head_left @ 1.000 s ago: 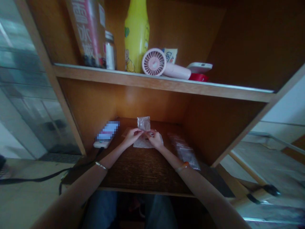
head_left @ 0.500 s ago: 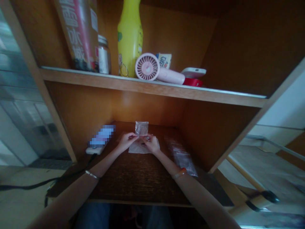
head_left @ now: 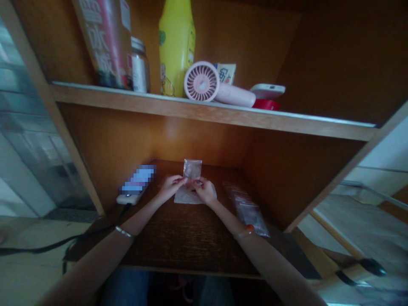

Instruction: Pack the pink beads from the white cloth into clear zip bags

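Observation:
A small clear plastic bag (head_left: 193,168) stands up between my hands, gripped along its lower edge. My left hand (head_left: 172,187) pinches its left corner between thumb and fingertips. On the other side, my right hand (head_left: 205,191) has its fingers closed at the bag's lower right corner. Beneath them a larger whitish translucent sheet or bag (head_left: 185,196) lies flat on the dark wooden desk top (head_left: 191,238). Some small dark spots show near the right fingertips, too blurred to name. To the right lies an overlapping row of clear plastic bags (head_left: 250,210).
A phone with a blurred screen (head_left: 138,180) lies at the left, a black cable (head_left: 105,230) running from it. On the shelf (head_left: 207,111) above stand a pink handheld fan (head_left: 202,81), a yellow bottle (head_left: 177,51), a jar (head_left: 139,68) and a tall printed container (head_left: 106,46).
The camera view has shifted slightly, so the shelf items appear higher and further right. Both hands keep their hold on the small bag, with little movement.

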A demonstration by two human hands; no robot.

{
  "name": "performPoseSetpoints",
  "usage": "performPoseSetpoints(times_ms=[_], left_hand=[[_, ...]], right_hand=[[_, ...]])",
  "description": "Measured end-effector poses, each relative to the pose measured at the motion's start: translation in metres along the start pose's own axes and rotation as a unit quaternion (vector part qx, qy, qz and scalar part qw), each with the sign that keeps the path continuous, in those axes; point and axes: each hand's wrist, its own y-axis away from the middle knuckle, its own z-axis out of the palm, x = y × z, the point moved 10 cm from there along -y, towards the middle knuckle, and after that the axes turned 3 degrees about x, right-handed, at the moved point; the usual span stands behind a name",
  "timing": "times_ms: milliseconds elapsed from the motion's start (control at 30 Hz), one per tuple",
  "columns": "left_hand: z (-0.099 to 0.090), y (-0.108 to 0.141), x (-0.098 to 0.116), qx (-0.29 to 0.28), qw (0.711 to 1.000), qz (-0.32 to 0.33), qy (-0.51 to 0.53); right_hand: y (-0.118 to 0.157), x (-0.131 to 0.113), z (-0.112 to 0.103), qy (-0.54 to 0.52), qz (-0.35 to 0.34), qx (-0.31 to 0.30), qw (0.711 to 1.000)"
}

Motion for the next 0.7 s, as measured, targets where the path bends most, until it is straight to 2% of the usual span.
performPoseSetpoints(times_ms=[133,267,500,700], left_hand=[[0.004,0.001,0.004,-0.014,1.0,0.008,-0.016],[0.004,0.002,0.01,-0.015,0.999,0.023,-0.038],[-0.005,0.001,0.015,-0.003,0.994,0.038,-0.107],[-0.01,0.002,0.02,0.006,0.985,0.046,-0.169]], right_hand=[[-0.001,-0.003,-0.002,0.034,-0.022,0.013,0.999],[-0.002,-0.008,0.003,0.056,-0.044,-0.009,0.997],[0.0,-0.019,0.007,0.045,-0.081,-0.023,0.995],[0.002,-0.019,0.007,0.048,-0.072,-0.01,0.996]])
